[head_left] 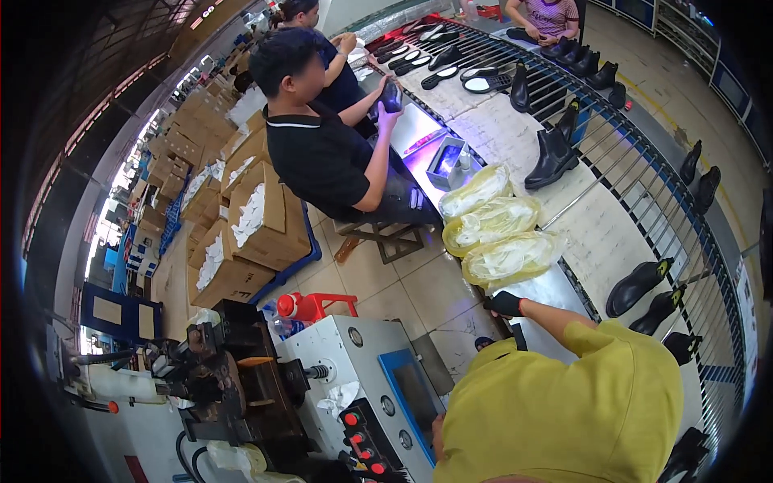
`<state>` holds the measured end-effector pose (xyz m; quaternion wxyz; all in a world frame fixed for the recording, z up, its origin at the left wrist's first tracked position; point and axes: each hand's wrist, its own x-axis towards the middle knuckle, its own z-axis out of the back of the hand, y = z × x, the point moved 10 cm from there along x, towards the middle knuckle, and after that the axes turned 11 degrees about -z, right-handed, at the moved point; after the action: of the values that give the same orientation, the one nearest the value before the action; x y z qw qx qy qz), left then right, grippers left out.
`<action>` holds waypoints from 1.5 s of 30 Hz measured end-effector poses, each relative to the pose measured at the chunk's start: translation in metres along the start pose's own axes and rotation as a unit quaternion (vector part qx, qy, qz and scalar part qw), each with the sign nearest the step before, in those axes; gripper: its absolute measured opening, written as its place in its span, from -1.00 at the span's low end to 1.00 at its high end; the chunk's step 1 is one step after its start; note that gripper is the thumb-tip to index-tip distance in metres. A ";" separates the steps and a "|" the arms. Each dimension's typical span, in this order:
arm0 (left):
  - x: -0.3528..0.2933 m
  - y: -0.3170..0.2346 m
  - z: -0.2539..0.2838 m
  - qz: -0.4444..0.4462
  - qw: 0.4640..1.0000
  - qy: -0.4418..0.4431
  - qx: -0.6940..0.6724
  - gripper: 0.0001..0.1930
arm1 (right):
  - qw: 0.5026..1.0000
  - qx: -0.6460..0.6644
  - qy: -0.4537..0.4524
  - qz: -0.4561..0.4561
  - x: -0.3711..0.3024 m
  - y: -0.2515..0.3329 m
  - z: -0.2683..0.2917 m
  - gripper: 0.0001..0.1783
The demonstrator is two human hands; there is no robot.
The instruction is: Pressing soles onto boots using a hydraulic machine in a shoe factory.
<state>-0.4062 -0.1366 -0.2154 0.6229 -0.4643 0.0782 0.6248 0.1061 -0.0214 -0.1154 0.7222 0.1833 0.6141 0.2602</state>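
My right hand (506, 303), in a black glove with a red band at the wrist, is at the near left edge of the work table. Just beyond it lies the nearest of three yellowish plastic bags (511, 259) with white contents. The glove's fingers are too dark and small to read. Low at my left side, only a sliver of my left hand (439, 435) shows, beside the blue-framed panel (407, 398) of a grey machine. Its fingers are mostly hidden behind my yellow shirt.
A black ankle boot (551, 157) and a grey box (449, 163) stand past the bags. Beyond, a seated co-worker (322, 137) holds a dark shoe (391, 95) under violet light. More boots line the rack (620, 153) at right. Cartons (270, 217) and a red-buttoned control box (362, 439) are left.
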 end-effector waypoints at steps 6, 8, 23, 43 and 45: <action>0.031 -0.002 -0.032 -0.008 1.000 0.001 -0.011 -0.46 | 1.000 0.024 -0.003 -0.008 -0.005 -0.002 0.001 -0.51; 0.025 0.014 -0.045 0.018 1.000 -0.007 -0.020 -0.46 | 1.000 -0.010 0.019 -0.004 0.005 0.004 -0.010 -0.51; -0.162 -0.108 0.146 -0.113 0.932 -0.217 -0.268 -0.29 | 0.952 -0.146 0.196 0.186 -0.080 0.142 -0.275 -0.74; -0.461 0.175 0.351 0.256 0.913 -0.312 0.066 0.03 | 0.799 -0.216 0.289 0.481 -0.477 0.219 -0.818 -0.18; -0.460 0.208 0.336 0.279 0.905 -0.310 0.084 0.03 | 0.822 -0.209 0.248 0.468 -0.476 0.207 -0.839 -0.06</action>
<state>-0.8407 -0.2782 0.1833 0.4527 -0.1524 0.0589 0.8766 -0.8022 -0.1880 0.2327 0.3582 0.2228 0.5441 0.7252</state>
